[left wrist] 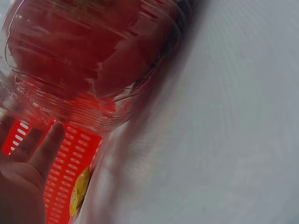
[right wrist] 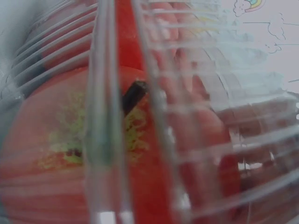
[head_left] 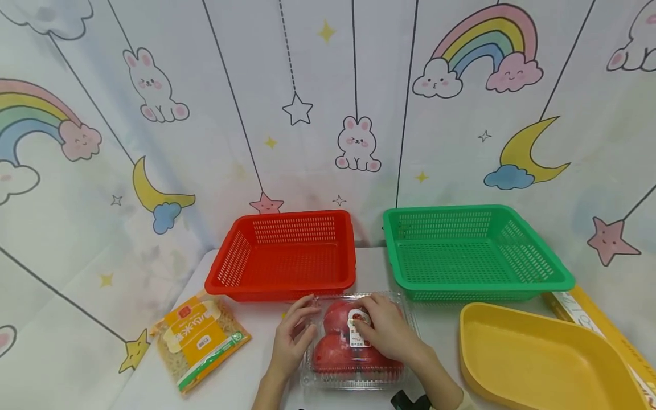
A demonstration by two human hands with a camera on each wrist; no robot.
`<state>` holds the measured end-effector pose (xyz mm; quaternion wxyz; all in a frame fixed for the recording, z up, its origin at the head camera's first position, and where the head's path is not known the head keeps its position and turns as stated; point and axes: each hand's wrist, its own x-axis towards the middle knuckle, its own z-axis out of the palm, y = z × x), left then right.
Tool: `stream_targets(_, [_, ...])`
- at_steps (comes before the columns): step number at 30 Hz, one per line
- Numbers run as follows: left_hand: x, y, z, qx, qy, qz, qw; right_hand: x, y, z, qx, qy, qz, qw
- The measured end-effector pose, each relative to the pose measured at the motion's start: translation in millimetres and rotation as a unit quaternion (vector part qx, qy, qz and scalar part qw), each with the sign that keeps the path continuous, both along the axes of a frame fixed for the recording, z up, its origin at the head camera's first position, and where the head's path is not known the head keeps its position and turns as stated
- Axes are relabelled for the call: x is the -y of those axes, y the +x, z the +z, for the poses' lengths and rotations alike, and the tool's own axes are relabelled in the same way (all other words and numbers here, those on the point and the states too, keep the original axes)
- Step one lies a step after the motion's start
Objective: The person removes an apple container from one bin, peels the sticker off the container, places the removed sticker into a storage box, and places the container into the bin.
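A clear plastic clamshell box [head_left: 359, 382] of red apples [head_left: 330, 350] sits on the white table, with a white label [head_left: 358, 327] on its lid. My left hand [head_left: 292, 336] is at the box's left side, fingers loosely spread near its upper left corner. In the left wrist view, the left fingers [left wrist: 49, 147] reach up to the ribbed rim of the box. My right hand [head_left: 386, 327] rests on the lid, its thumb over the label. Close up in the right wrist view, an apple [right wrist: 51, 121] with a dark stem shows through the ribbed plastic.
Behind the box stand a red basket [head_left: 294, 296] and, to its right, a green basket [head_left: 482, 287]. A yellow tray [head_left: 543, 353] lies at the right. At the left is an orange-and-clear food packet [head_left: 202, 341]. A patterned curtain [head_left: 318, 188] hangs behind the table.
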<state>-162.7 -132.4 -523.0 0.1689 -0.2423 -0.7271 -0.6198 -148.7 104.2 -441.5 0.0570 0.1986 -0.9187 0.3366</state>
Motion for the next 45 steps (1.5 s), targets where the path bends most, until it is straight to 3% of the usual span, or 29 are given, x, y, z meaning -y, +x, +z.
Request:
stream_targets(9, [2.3, -1.2, -0.1, 0.004, -0.008, 0.006, 0.9999, 2.0, -3.1, 2.1, -0.003, -0.022, -0.029, 0.9993])
stream_targets(15, [4.0, -2.7, -1.5, 0.015, -0.011, 0.005, 0.9998, -2.9, -5.1, 5.1, 0.002, -0.063, -0.008, 0.9980])
stream_targets(22, [3.1, -2.7, -2.6, 0.017, -0.008, -0.001, 0.9998, -19.7, -5.9, 11.7, 0.040, -0.133, 0.015, 0.9902])
stream_targets(26, [2.4, -3.7, -3.1, 0.022, -0.008, 0.003, 0.9997, -32.2, -4.9, 19.4, 0.061, -0.161, 0.000, 0.9851])
stream_targets(35, [0.8, -3.0, -5.0, 0.024, 0.002, 0.005, 0.9997, -64.1, 1.6, 35.4, 0.073, -0.157, -0.052, 0.9835])
stream_targets(45, [0.1, -1.1, -4.7, 0.021, 0.005, 0.001, 0.9998, -111.4, 17.4, 20.0, 0.097, -0.175, -0.068, 0.9774])
